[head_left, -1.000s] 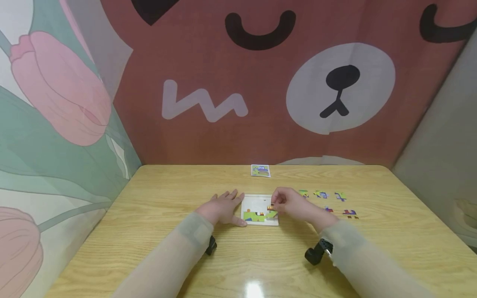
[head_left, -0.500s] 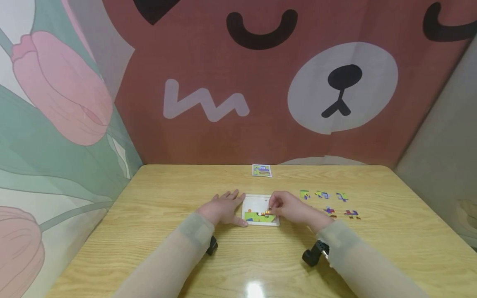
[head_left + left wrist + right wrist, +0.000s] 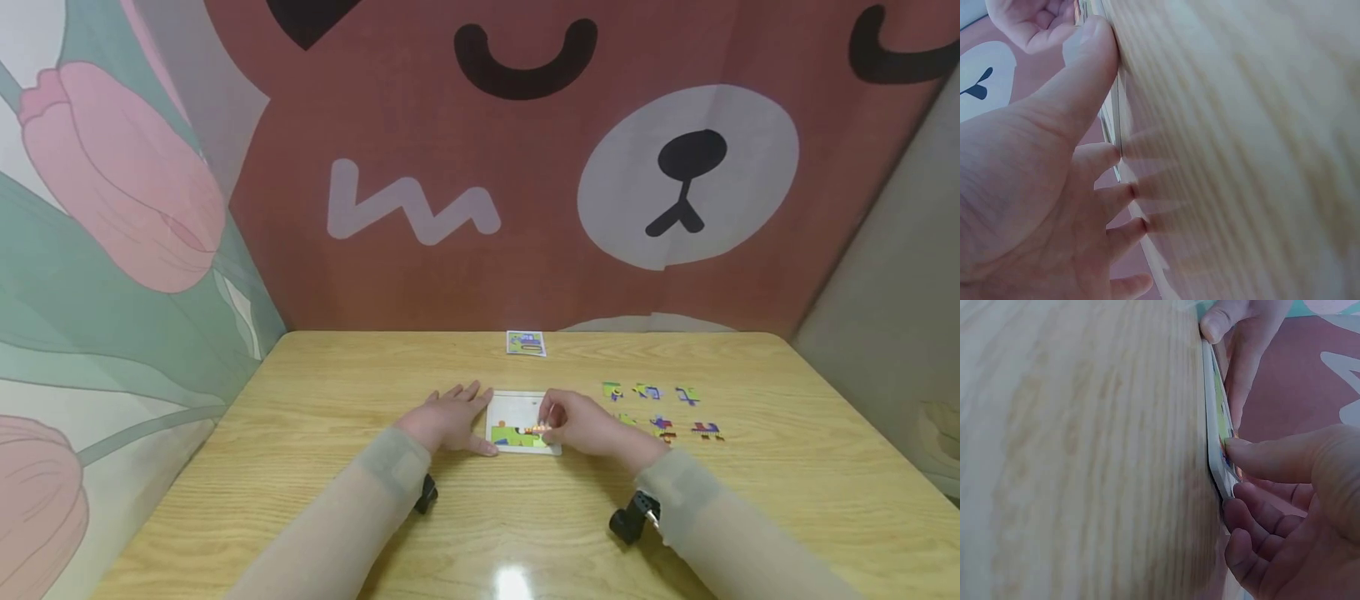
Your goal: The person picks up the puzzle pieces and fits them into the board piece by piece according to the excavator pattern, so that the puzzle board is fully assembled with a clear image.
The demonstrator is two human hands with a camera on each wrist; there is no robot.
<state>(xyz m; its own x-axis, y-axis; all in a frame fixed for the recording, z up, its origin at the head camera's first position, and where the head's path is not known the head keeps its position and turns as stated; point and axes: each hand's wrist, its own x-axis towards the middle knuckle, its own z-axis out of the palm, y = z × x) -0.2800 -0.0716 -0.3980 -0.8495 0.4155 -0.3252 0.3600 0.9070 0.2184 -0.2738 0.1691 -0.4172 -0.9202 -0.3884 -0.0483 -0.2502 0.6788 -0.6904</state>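
Observation:
A shallow white puzzle tray [image 3: 516,407] lies on the table, with joined green pieces [image 3: 506,436] along its near side. My left hand [image 3: 448,420] rests at the tray's left side, fingers spread and thumb [image 3: 1094,47] at the near edge. At the tray's right side, my right hand [image 3: 583,422] pinches a jigsaw piece [image 3: 538,431] with orange and yellow on it, low against the green ones. The right wrist view has the thumb [image 3: 1241,452] over the tray surface and the other fingers curled at its edge. Most of that piece is hidden by the fingers.
Several loose jigsaw pieces [image 3: 687,395] lie in two rows to the right of the tray, some partly behind the right hand. A small picture card [image 3: 526,342] lies at the table's back edge, before the bear-patterned wall cloth [image 3: 420,283].
My right hand has come down and slightly nearer, lowering the jigsaw piece from above the tray to beside the green pieces. The left hand stays in place.

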